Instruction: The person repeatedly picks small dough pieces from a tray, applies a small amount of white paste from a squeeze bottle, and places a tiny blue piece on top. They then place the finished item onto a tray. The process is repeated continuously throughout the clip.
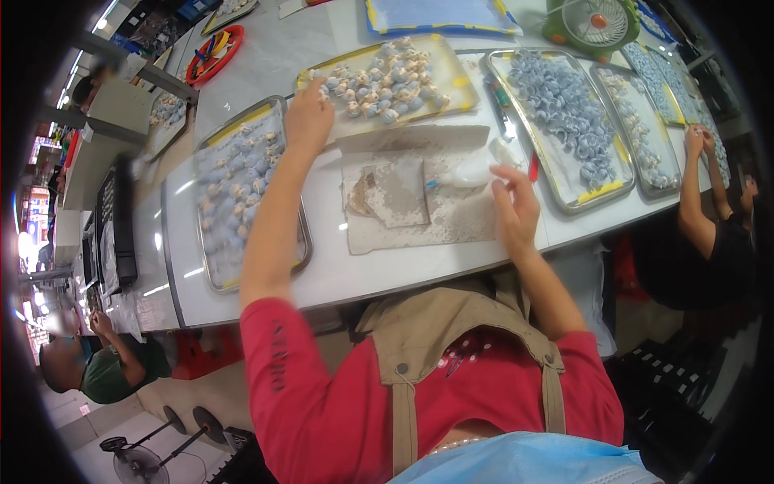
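Note:
At the left corner of the far tray (pixel 451 74), my left hand (pixel 309 121) is closed in a pinch on a small blue-and-cream piece, mostly covered by the fingers. Several similar rounded pieces (pixel 387 79) lie in that tray. My right hand (pixel 517 211) is raised over the right edge of a stained cardboard sheet (pixel 379 238), its thumb and forefinger apart and the other fingers curled. Just beyond those fingertips lies a white squeeze bottle (pixel 469 172) with a blue tip, pointing left over the cardboard.
A metal tray of blue-and-cream pieces (pixel 234 189) stands left; a tray of pale blue shell-shaped parts (pixel 556 105) stands right, beside a narrower tray (pixel 641 129). Pens (pixel 501 101) lie between trays. Farther off are a red basket (pixel 216 55) and green fan (pixel 592 24). Other people work at both sides.

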